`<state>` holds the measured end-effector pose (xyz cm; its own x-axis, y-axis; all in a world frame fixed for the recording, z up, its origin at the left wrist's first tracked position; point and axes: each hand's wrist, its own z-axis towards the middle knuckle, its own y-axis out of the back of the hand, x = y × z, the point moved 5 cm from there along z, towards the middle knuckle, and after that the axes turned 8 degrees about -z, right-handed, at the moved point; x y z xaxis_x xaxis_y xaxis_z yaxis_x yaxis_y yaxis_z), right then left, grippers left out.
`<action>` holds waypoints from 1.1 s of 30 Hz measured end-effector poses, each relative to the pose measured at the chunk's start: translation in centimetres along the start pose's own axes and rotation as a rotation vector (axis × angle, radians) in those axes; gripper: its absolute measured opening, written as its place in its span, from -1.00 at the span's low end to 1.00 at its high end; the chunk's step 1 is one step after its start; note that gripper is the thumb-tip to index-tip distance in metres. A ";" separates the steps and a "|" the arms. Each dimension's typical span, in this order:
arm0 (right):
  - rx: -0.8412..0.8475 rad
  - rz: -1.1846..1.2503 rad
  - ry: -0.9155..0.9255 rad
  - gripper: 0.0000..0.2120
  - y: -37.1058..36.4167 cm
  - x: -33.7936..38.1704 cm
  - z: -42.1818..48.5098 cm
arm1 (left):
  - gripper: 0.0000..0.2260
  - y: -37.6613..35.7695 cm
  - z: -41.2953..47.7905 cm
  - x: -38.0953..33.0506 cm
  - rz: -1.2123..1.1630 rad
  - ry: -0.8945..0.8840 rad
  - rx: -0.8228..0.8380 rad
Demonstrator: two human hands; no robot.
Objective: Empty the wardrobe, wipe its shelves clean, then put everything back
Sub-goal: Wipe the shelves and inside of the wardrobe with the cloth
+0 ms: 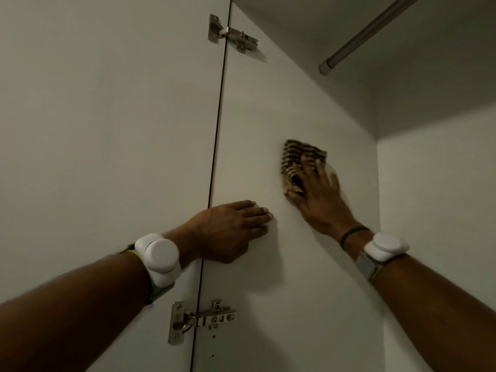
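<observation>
This is the inside of a fitted wardrobe (pixel 268 108) in a home, most likely a bedroom, seen close up and from below. Plain white laminate boards form its left side panel (pixel 255 264), far back panel (pixel 434 224) and top board (pixel 402 84), and a round metal hanging rail (pixel 371 32) runs under the top board at the upper right. The open door (pixel 107 130) on the left hangs from the side panel on two steel concealed hinges, an upper hinge (pixel 233 36) and a lower hinge (pixel 200 320), with small drilled holes (pixel 214 337) just below the lower one.
</observation>
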<state>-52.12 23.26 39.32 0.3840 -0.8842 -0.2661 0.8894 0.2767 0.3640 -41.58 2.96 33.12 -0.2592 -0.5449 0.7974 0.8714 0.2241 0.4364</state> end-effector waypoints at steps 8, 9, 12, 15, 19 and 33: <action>0.147 0.077 -0.614 -0.25 -4.0 -14.9 -6.9 | -0.51 -0.1 0.6 0.3 0.011 -0.001 -0.013; 0.151 0.115 -0.638 -0.22 -4.5 -14.5 -6.9 | -0.52 -0.1 0.5 0.2 0.005 -0.005 -0.016; 0.108 0.284 -0.815 -0.25 -5.4 -10.8 -5.5 | -0.52 -0.3 0.3 0.2 0.016 0.009 -0.015; 0.053 0.360 -0.876 -0.24 -4.1 -4.9 -4.3 | -0.53 0.0 0.1 0.0 0.021 -0.011 -0.028; 0.039 0.359 -0.619 -0.27 -2.4 2.4 -3.2 | -0.63 0.3 -0.3 -0.8 -0.027 -0.082 -0.009; 0.064 0.123 0.200 -0.40 0.9 10.8 -3.2 | -0.61 -1.1 -1.5 -3.6 -0.054 -0.258 0.112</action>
<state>-46.40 15.14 33.92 0.5357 -0.7514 -0.3852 0.8178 0.3480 0.4584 -40.99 3.45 29.16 -0.4139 -0.3385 0.8451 0.8058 0.2957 0.5131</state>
